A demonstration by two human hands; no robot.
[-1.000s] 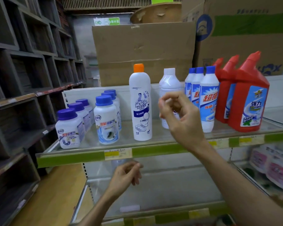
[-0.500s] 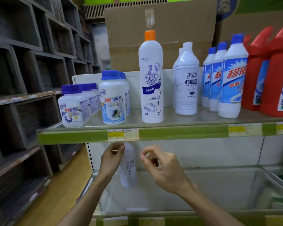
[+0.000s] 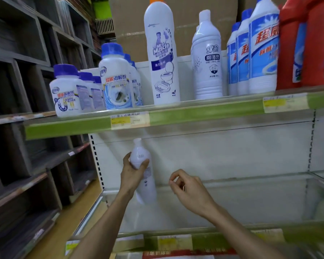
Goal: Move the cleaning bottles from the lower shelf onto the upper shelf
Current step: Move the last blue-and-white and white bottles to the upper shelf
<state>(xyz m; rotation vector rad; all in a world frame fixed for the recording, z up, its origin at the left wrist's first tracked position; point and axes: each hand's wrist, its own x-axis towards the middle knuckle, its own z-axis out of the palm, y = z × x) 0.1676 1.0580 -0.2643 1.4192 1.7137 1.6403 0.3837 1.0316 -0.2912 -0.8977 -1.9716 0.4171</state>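
My right hand [image 3: 190, 191] hovers over the lower shelf [image 3: 176, 238], fingers loosely curled, holding nothing. My left hand [image 3: 132, 174] grips the white bottle [image 3: 145, 176] at its upper body; the bottle stands upright near the lower shelf's left end. Above, the upper shelf [image 3: 195, 114] carries blue-capped jars [image 3: 67, 90] at its left end, then an orange-capped bottle [image 3: 162, 53] and red bottles [image 3: 307, 43] at right.

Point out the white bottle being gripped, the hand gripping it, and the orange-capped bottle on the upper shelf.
white bottle [image 3: 138, 156]: head view, on its shoulder.
left hand [image 3: 132, 173]: head view, back of the hand.
orange-capped bottle [image 3: 162, 58]: head view, on its label.
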